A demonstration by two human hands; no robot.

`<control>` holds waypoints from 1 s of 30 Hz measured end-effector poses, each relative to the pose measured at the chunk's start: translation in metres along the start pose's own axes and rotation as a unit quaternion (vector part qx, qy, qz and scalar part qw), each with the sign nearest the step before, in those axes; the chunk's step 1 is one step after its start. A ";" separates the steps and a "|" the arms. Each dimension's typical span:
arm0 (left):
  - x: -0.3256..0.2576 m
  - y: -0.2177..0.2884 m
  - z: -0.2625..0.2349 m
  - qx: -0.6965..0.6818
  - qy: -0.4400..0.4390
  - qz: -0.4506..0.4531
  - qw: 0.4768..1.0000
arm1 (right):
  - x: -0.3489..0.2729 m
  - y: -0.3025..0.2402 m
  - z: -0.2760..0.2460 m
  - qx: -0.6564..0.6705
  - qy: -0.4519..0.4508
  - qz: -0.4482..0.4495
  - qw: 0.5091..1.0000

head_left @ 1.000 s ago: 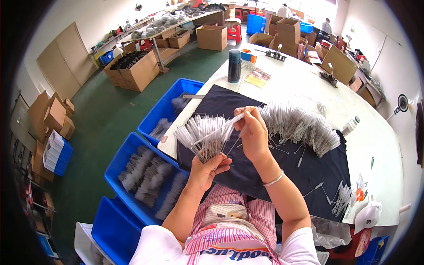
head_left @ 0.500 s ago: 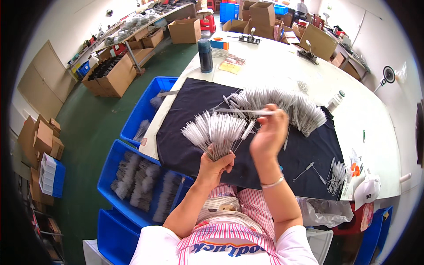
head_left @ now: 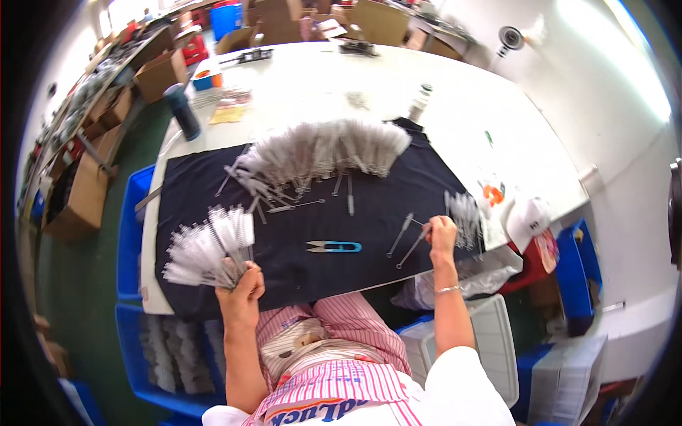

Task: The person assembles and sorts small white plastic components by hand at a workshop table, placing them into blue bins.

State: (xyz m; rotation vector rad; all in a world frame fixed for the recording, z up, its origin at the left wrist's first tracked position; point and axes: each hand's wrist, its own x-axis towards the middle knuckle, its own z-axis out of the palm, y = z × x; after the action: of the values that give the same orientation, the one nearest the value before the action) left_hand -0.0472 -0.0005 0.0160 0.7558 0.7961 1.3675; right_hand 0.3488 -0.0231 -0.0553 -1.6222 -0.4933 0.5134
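My left hand [head_left: 241,285] is closed around the wire stems of a bundle of small white-bristled brushes [head_left: 209,248], fanned out above the fist. On the right of the black cloth, my right hand [head_left: 442,238] pinches one thin brush [head_left: 413,247], its looped wire end pointing down toward me. A loose brush [head_left: 401,233] lies just left of that hand, and a small heap of brushes [head_left: 465,216] lies to its right. A large pile of brushes [head_left: 320,149] spreads along the far side of the cloth. Between my hands rest blue-handled thread snips [head_left: 335,246].
The black cloth [head_left: 284,273] covers the near part of a white table [head_left: 305,78]. A dark flask [head_left: 182,112], a capped bottle [head_left: 420,101] and a white cap [head_left: 528,219] stand around it. Blue bins [head_left: 128,355] with more brushes are at my left.
The view has swung right. My right hand has moved from beside the bundle to the right side of the cloth. The snips now show. My left hand still holds its bundle.
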 end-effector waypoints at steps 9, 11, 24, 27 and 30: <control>-0.009 -0.012 0.014 0.024 -0.025 -0.047 0.998 | -0.014 -0.015 0.038 -0.346 0.004 -0.218 0.912; -0.007 -0.016 0.018 0.026 -0.020 -0.081 0.996 | -0.059 -0.059 0.061 -0.120 -0.216 -0.099 0.964; -0.012 0.016 -0.002 -0.062 -0.054 -0.091 0.992 | -0.167 -0.126 0.196 0.252 -0.531 0.122 0.800; -0.011 0.018 -0.006 -0.072 -0.054 -0.080 0.993 | -0.168 -0.134 0.205 0.255 -0.565 0.197 0.760; -0.010 0.022 -0.015 -0.029 -0.077 -0.108 0.991 | -0.177 -0.135 0.217 0.243 -0.564 0.103 0.783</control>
State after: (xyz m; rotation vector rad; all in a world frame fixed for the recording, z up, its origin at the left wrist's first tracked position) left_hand -0.0721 -0.0094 0.0272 0.6982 0.6914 1.1190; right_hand 0.0748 0.0606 0.0659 -0.7114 -0.9529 1.6589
